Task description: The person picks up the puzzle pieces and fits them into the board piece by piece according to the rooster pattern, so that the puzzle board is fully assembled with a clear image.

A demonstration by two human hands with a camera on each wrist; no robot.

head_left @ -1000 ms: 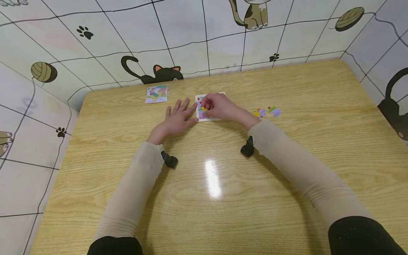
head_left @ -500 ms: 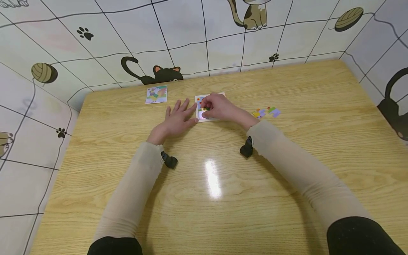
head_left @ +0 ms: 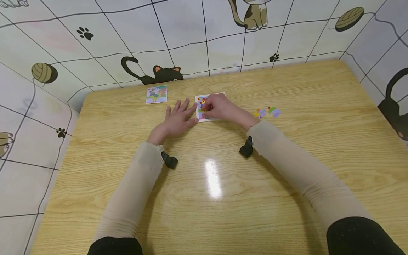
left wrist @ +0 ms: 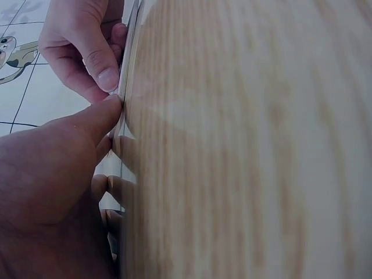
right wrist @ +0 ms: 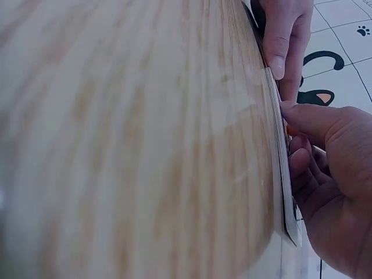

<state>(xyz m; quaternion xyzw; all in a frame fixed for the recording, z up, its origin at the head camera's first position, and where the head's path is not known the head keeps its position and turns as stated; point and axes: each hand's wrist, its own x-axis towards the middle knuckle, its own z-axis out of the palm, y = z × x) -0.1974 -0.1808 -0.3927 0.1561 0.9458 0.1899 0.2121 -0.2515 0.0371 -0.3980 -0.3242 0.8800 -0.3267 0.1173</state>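
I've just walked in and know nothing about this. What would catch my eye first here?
Two hands meet over a small puzzle board near the far middle of the wooden table: the right hand presses curled fingers onto its colourful pieces while the left hand lies flat against its left edge. Loose puzzle pieces lie to the right, a picture card to the left, below cartoon-cat wall tiles.

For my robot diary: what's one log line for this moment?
left hand: flat, steadying puzzle board | right hand: fingers pressing a piece into board | loose pieces: right | picture card: left
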